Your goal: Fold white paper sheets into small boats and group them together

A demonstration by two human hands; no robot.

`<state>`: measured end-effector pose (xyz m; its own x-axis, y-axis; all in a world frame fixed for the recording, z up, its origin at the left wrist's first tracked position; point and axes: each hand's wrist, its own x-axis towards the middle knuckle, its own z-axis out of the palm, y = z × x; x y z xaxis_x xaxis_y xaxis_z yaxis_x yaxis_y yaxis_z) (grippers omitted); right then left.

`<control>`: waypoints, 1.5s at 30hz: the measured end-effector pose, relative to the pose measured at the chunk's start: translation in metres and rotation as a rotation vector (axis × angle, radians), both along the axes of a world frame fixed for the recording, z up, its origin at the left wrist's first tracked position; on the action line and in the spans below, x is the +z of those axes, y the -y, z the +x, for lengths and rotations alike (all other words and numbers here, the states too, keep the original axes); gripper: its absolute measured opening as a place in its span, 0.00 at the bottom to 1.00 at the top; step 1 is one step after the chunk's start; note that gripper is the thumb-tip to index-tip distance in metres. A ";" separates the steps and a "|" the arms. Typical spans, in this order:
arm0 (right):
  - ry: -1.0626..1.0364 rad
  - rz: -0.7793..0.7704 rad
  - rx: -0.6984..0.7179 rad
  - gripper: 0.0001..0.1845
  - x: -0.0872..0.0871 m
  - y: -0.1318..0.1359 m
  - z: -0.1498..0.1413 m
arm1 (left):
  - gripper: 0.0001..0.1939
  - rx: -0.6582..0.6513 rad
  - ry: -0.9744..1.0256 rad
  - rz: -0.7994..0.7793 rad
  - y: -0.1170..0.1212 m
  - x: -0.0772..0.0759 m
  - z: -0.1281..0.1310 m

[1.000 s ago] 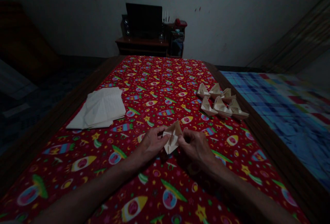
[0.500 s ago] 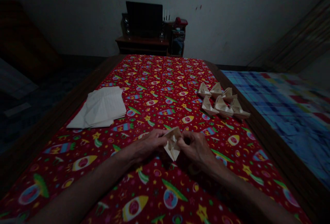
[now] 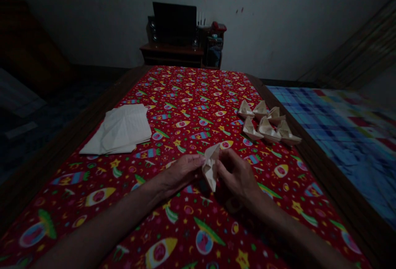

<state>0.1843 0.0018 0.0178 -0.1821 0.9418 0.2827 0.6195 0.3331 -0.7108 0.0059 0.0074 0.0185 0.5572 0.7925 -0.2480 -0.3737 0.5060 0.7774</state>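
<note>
Between my hands is a folded paper boat [image 3: 211,168], off-white, its pointed ends aimed away from me and toward me. My left hand [image 3: 185,173] pinches its left side with thumb and fingers. On the opposite side, my right hand [image 3: 237,174] has its curled fingers and thumb closed on the paper edge; some fingertips are hidden. Several finished paper boats [image 3: 268,129] stand in two rows on the right of the table. A stack of pale paper sheets [image 3: 123,130] lies on the left.
A red patterned cloth [image 3: 185,108] covers the table, with dark wooden edges [image 3: 312,157] showing at both sides. Beyond its far end, a monitor [image 3: 175,22] and speakers stand on a wooden desk [image 3: 173,54]. Plaid bedding [image 3: 309,112] spreads out to the right.
The paper boat has turned and tilted, looking narrower, and shifted slightly right. My left fingers have moved a little along its side. The stack and the row of boats stay put.
</note>
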 end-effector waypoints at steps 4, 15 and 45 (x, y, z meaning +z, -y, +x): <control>0.015 0.258 0.094 0.04 0.007 0.007 0.000 | 0.13 0.133 0.005 0.033 -0.001 -0.011 0.002; -0.018 0.441 0.211 0.12 -0.006 0.004 0.004 | 0.14 0.123 -0.105 0.026 0.001 -0.012 0.003; -0.303 -0.218 -0.009 0.14 0.006 -0.009 0.003 | 0.18 0.183 -0.235 0.249 -0.001 -0.020 -0.004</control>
<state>0.1875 0.0107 0.0235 -0.1124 0.9870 0.1146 0.3725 0.1488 -0.9160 0.0023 0.0084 -0.0017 0.3520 0.9256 -0.1390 -0.2377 0.2320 0.9432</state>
